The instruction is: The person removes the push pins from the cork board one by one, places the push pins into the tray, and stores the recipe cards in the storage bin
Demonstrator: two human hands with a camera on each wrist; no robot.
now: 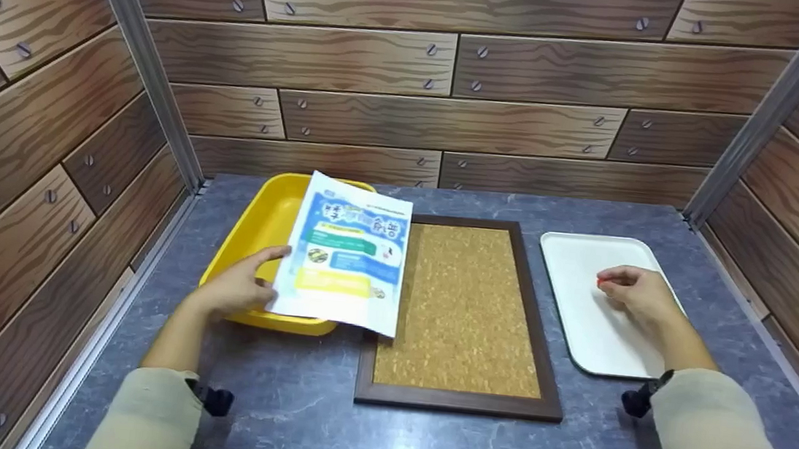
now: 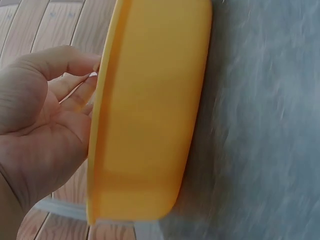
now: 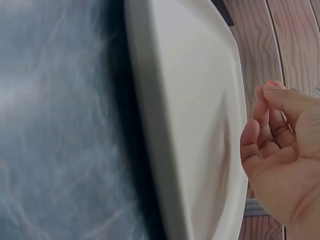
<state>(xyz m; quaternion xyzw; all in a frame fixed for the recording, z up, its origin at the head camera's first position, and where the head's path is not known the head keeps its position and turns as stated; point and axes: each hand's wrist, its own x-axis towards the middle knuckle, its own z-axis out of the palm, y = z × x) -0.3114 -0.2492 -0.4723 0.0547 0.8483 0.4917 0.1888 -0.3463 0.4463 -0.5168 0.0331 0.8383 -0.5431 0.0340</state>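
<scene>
In the head view, my left hand (image 1: 241, 288) pinches the left edge of a printed sheet of paper (image 1: 348, 260) with blue, green and yellow blocks. The sheet lies across the right part of a yellow tub (image 1: 240, 246) and the left part of a cork board (image 1: 468, 312) with a dark brown frame. Seen from the left wrist, the hand (image 2: 50, 110) is beside the tub's rim. Above a white tray (image 1: 575, 307), my right hand (image 1: 638, 295) pinches a small red thing (image 1: 601, 281) between thumb and fingertips; its kind is mostly hidden by the fingers.
A grey marbled tabletop (image 1: 300, 420) carries everything. Wood-patterned walls (image 1: 451, 68) enclose it at the back and both sides, with metal posts (image 1: 144, 57) in the corners.
</scene>
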